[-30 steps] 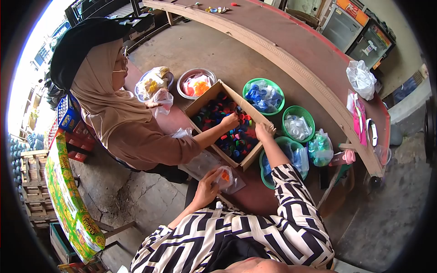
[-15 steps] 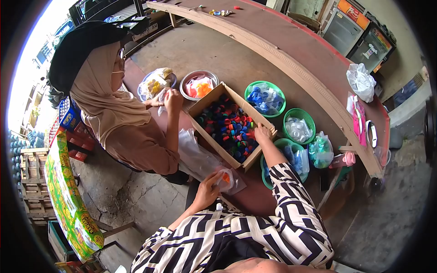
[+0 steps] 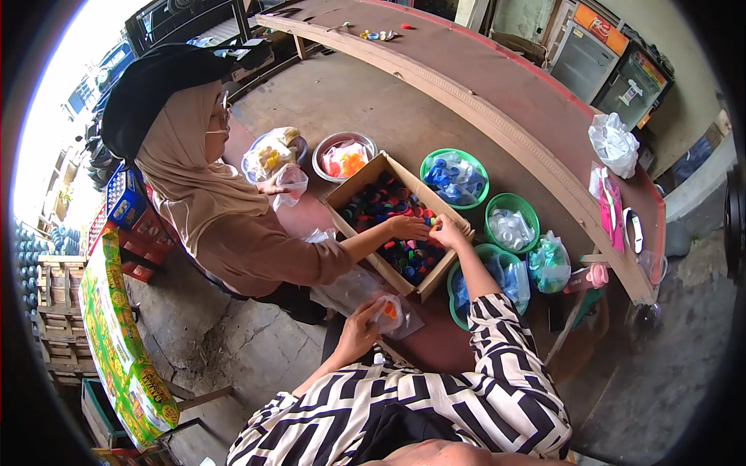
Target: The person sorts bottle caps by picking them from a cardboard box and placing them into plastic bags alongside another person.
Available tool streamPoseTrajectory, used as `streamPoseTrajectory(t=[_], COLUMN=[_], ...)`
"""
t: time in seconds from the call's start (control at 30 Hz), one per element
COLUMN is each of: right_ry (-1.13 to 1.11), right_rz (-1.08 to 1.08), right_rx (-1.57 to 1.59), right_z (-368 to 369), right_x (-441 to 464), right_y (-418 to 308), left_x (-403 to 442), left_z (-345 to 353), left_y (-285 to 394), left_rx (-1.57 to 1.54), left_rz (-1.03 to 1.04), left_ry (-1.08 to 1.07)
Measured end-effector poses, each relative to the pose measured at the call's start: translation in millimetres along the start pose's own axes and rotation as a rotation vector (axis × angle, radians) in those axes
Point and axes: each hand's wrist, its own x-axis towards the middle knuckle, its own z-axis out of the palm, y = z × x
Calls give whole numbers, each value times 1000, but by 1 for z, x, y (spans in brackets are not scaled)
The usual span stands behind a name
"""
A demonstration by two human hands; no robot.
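My left hand is closed on the gathered mouth of a clear plastic bag with a few orange bottle caps in it. Over the right side of a cardboard box, my right hand has its fingertips pinched together; whatever is between them is too small to make out. Loose bottle caps in red, blue, green and black fill the box. A co-worker's hand reaches in from the left, its fingertips close to mine. The co-worker's other hand holds a clear bag.
Green baskets with bagged blue caps, whitish caps and blue items stand right of the box. A teal-filled bag sits beside them. Behind the box are a metal bowl and a basin with yellow caps.
The co-worker's hand has moved right, into the box beside mine. My right hand has lifted slightly and its fingers are now pinched. My left hand keeps the bag.
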Motion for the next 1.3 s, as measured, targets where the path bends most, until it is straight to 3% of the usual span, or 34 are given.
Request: streamPoseTrajectory(t=[0.2,0.27,0.43,0.47,0.53,0.6,0.7,0.8,0.87,0.97,1.03,1.13,1.27,1.3], right_ry=[-72,-149,-37,-32,71,66,-75,-104,19,-12,26,91,177,219], right_rz=[-161,-145,-226,-221,-325,-342,-293,-386,-650,-697,-627,-367,-213,-281], right_rx=[367,345,562,570,276,394,666,600,381,298,358,530,365,338], right_z=[-2,-12,-8,-14,-24,-23,-22,-26,-20,-20,-26,-35,-43,-31], right_x=[-25,-42,-68,-77,-91,-103,-141,-189,-203,-211,-203,-173,-117,-94], right_y=[20,10,2,-7,-23,-32,-59,-98,-102,-103,-95,-71,-39,-20], left_x=[10,15,19,23,25,28,31,39,40,42,43,39,34,32], left_z=[1,5,7,9,10,9,9,11,11,16,17,14,12,12], left_y=[11,4,5,-6,-14,-12,-2,-5,6,7,5,2,7,7], left_rx=[-45,-46,-27,48,125,175,70,112,97,87,94,73,103,83], left_rz=[0,22,-15,76,164,205,55,104,62,77,133,46,68,45], left_ry=[-53,-59,-99,-85,-78,-30,-33,-20,-30,-25,-12,-43,-38,-47])
